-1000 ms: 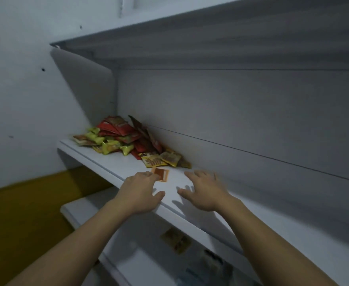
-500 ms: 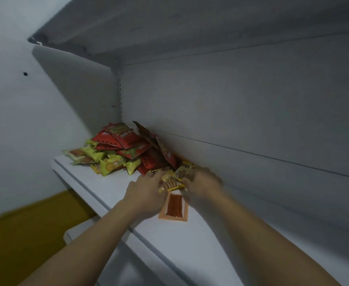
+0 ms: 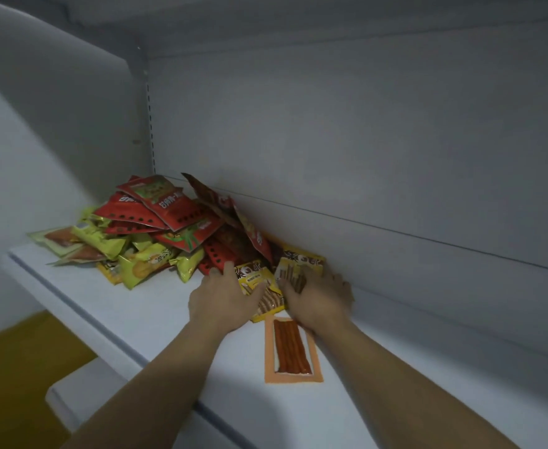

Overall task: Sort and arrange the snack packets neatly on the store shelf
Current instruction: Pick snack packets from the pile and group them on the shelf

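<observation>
Both hands have slid forward, left hand [image 3: 224, 299] and right hand [image 3: 318, 298] spread flat on the yellow packets [image 3: 257, 280].

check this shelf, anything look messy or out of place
The snack packets lie in a jumbled, overlapping heap at the left end of the shelf, some propped against the back panel. One orange-bordered packet lies flat outside the heap.

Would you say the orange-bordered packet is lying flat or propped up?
Flat: the orange-bordered packet lies face up on the shelf.
</observation>
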`<action>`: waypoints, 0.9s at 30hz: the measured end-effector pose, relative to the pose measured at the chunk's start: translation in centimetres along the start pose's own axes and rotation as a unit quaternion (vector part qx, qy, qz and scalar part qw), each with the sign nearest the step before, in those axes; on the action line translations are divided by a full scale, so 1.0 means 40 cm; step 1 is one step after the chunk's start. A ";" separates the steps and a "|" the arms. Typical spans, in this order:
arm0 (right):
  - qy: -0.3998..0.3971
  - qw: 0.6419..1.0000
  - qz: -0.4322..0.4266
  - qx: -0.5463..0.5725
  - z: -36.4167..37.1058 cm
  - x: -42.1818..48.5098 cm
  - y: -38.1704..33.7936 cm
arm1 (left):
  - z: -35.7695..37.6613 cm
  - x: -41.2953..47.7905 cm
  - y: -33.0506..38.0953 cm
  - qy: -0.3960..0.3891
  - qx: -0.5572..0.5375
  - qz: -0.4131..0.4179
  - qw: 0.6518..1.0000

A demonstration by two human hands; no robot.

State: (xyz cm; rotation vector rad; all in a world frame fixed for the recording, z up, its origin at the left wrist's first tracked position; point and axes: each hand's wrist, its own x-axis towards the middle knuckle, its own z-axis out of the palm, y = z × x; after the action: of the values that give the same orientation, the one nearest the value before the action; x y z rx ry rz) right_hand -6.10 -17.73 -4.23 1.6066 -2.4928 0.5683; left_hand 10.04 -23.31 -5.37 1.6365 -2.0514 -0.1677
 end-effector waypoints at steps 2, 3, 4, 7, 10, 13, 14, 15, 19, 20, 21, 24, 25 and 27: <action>0.004 1.000 0.008 0.003 0.006 0.004 0.007 | 0.007 0.004 0.002 -0.006 -0.016 0.014 1.000; 0.007 1.000 0.012 0.000 0.009 0.008 0.011 | 0.008 0.009 0.004 -0.009 -0.037 0.015 0.999; 0.012 1.000 0.014 0.000 0.010 0.011 0.015 | 0.008 0.013 0.006 -0.011 -0.062 0.014 0.998; 0.025 0.999 0.020 0.004 0.020 0.018 0.012 | 0.005 0.022 -0.002 -0.016 -0.153 0.023 0.988; 0.039 0.999 0.018 0.024 0.018 0.012 0.015 | -0.001 0.011 0.009 -0.008 -0.246 0.062 0.967; 0.050 0.993 0.009 0.105 0.010 0.005 0.013 | -0.013 0.002 0.014 0.002 -0.300 0.100 0.949; 0.052 0.989 0.005 0.139 0.006 0.002 0.013 | -0.017 -0.005 0.016 0.007 -0.320 0.107 0.941; 0.055 0.984 -0.001 0.168 0.002 -0.002 0.014 | -0.022 -0.011 0.016 0.015 -0.333 0.111 0.936; 0.088 0.957 -0.007 0.276 -0.052 0.000 0.012 | -0.048 -0.023 0.009 0.047 -0.347 0.112 0.930; 0.104 0.948 -0.008 0.300 -0.074 -0.002 0.011 | -0.056 -0.024 0.009 0.057 -0.351 0.111 0.928; 0.119 0.941 -0.014 0.316 -0.097 -0.007 0.012 | -0.063 -0.025 0.009 0.067 -0.355 0.110 0.926; 0.151 0.930 -0.037 0.332 -0.161 -0.033 0.018 | -0.074 -0.028 0.010 0.078 -0.377 0.111 0.916; 0.164 0.931 -0.050 0.323 -0.174 -0.048 0.023 | -0.075 -0.029 0.011 0.076 -0.385 0.117 0.912; 0.194 0.934 -0.075 0.290 -0.181 -0.083 0.039 | -0.074 -0.034 0.016 0.073 -0.385 0.130 0.911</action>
State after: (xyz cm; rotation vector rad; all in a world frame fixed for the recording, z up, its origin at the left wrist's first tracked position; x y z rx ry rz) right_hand -6.82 -11.62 1.07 1.6168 -1.9885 1.5359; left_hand 11.04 -21.23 -2.97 0.8544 -1.7308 -0.6457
